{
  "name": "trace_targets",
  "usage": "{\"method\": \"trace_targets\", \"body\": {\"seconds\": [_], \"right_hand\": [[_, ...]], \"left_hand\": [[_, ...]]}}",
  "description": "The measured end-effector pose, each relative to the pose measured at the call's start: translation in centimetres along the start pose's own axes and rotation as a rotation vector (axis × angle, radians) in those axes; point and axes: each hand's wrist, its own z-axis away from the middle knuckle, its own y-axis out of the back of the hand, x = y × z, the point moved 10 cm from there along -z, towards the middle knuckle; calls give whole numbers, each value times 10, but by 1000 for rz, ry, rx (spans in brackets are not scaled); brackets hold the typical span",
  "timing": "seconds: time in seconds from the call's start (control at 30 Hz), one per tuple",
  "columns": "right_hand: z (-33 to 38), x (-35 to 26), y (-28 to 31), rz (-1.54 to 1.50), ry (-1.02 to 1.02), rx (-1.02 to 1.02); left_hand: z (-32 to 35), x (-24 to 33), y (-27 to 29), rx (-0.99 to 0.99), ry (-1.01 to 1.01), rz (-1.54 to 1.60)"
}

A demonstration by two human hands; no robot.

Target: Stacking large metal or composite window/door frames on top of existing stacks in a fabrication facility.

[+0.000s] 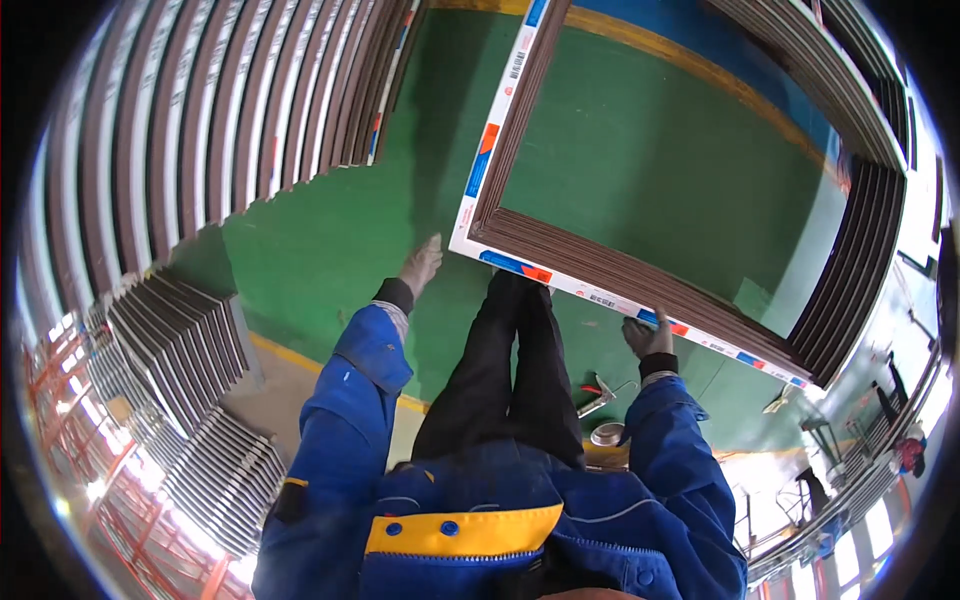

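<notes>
Right hand at ribbed, rectangular brown-white frame; left hand apart.

A long row of white-and-brown frames fills ten o'clock above the green floor. A smaller stack stands near nine, another ribbed stack at eight, orange-red metalwork beyond. Past four o'clock lie a red-handled tool and, near it, a round metallic item; a yellow floor line crosses one o'clock
</notes>
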Motion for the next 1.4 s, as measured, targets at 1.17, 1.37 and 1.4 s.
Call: {"method": "trace_targets", "body": {"seconds": [1.17, 1.37, 1.4], "right_hand": [[829, 695, -754, 2645, 2186, -1004], [847, 608, -710, 2599, 2185, -991], [852, 576, -693, 2486, 2118, -1049]], "left_hand": [[659, 474, 384, 285, -1688, -210], [736, 571, 416, 951, -1830, -917], [736, 589, 410, 920, -1892, -1067]]}}
